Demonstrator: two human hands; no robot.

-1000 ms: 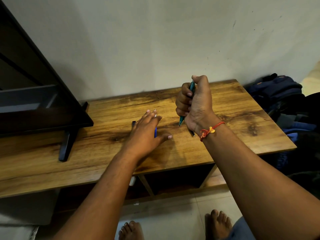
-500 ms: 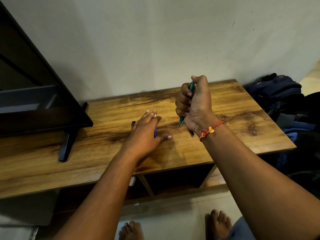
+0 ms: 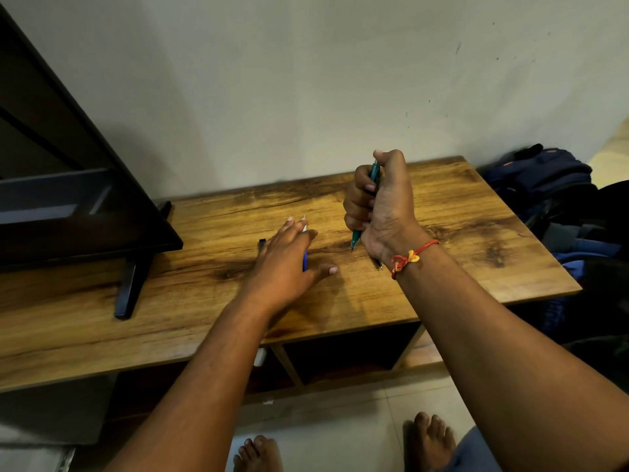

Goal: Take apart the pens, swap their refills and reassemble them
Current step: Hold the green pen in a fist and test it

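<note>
My right hand (image 3: 381,206) is closed in a fist around a teal pen (image 3: 356,237), held upright with its tip pointing down just above the wooden table (image 3: 459,233). My left hand (image 3: 289,257) lies flat, fingers spread, over a blue and white pen (image 3: 305,259) on the table; only bits of that pen show between the fingers. A small black pen piece (image 3: 261,244) pokes out at the left of that hand. Another thin dark pen tip (image 3: 379,264) lies on the table behind my right wrist.
A black TV (image 3: 68,199) on a black stand leg (image 3: 127,287) fills the left of the table. Dark blue bags (image 3: 544,185) are piled on the floor at the right. The wall rises right behind the table. Open shelves (image 3: 343,356) sit below.
</note>
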